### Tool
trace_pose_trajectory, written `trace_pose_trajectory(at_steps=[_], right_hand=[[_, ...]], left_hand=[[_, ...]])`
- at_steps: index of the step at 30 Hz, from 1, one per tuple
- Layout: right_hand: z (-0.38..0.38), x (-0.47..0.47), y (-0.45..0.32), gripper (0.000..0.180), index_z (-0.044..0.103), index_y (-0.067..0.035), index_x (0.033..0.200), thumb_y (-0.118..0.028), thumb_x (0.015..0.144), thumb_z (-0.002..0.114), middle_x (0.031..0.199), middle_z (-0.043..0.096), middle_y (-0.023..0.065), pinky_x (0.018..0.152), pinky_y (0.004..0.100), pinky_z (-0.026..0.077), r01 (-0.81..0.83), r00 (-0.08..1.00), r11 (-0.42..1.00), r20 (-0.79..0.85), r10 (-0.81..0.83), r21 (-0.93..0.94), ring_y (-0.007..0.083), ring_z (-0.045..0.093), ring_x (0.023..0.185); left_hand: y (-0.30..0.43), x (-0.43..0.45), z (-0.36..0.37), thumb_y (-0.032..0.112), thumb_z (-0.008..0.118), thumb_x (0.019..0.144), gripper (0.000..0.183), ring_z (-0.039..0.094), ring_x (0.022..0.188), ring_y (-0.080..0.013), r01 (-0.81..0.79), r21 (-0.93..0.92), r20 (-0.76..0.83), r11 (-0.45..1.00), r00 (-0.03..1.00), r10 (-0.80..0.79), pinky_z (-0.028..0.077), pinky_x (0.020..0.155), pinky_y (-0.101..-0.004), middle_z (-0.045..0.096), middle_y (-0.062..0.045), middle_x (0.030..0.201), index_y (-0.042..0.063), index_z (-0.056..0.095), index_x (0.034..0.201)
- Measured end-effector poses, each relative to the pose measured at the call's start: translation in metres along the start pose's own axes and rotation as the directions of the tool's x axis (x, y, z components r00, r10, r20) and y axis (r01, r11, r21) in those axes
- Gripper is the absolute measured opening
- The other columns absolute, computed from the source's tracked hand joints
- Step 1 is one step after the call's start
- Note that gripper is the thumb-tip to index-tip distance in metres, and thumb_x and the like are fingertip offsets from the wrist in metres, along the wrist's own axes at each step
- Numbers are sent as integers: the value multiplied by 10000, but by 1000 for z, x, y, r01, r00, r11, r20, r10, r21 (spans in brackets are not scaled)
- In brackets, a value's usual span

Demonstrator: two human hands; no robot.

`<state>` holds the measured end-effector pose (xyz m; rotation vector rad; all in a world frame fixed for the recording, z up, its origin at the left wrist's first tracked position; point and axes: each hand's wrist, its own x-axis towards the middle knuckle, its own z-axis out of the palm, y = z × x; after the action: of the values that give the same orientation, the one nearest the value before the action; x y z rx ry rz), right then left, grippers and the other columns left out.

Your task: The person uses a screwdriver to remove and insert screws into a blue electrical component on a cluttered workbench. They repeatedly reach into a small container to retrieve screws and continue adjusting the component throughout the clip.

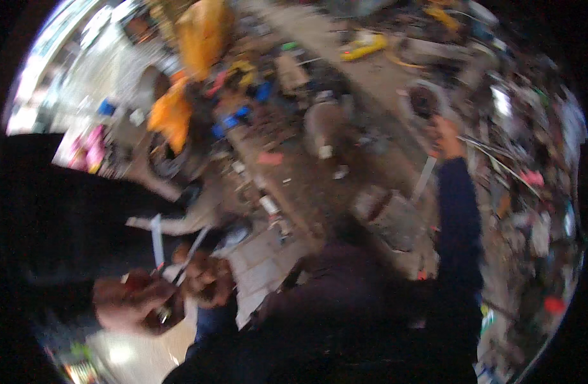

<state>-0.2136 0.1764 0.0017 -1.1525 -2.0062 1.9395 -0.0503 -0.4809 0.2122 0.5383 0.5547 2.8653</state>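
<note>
Strong blur covers the picture. My left hand (208, 281), in a navy sleeve, is low and left, its fingers curled on a thin pale strip (193, 250). Beside it is another person's hand (133, 302), by a black garment; a second pale strip (157, 240) with a red end rises there. My right hand (448, 137) reaches far out on a straight arm. At its fingertips is a dark round thing (422, 100) inside a greyish rim. A flat pale strip (424, 178) slants down from beneath this hand; blur hides whether it is gripped.
Mixed debris (514, 201) is strewn thickly on the right. Orange plastic-like sheets (171, 113) hang or lie at upper left. A yellow object (365, 47) rests farther off. Pale paving (260, 269) shows near my body, with a greyish block-like thing (392, 221) to its right.
</note>
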Motion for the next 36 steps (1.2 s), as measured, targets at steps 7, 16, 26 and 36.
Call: trace_pose_trajectory(at_steps=[7,16,26,36], right_hand=[[51,11,-35,266,589,148,1065,-98,963,584,841,710,233,462,397,486,-87,976,979,-182,122,185,279,646,522],[108,60,-65,294,624,22,1097,-244,971,608,849,719,136,462,420,499,-47,985,999,-168,48,9,272,730,637],[153,58,-95,317,705,23,943,-267,1001,590,694,721,92,499,415,513,-63,991,997,-119,68,41,202,622,536],[-56,-50,-75,202,673,-23,831,-196,936,682,714,634,57,501,353,462,188,982,981,3,-189,35,162,587,574]], left_hand=[[7,1,-28,-5,667,914,546,654,1024,-222,56,123,-77,991,996,-47,489,1025,-452,682,-77,1239,104,520,1428],[-40,12,-57,-13,706,782,466,702,1075,-312,194,116,-352,974,925,-142,506,978,-468,712,-217,1252,42,551,1219],[-18,-5,-159,282,629,1041,488,531,1342,-351,314,-477,-248,821,848,-468,404,1174,-535,380,-120,1632,100,517,1479],[-77,21,-84,97,745,790,462,616,1043,-236,440,247,-532,863,806,-259,470,1021,-408,621,-82,1052,88,469,1159]])
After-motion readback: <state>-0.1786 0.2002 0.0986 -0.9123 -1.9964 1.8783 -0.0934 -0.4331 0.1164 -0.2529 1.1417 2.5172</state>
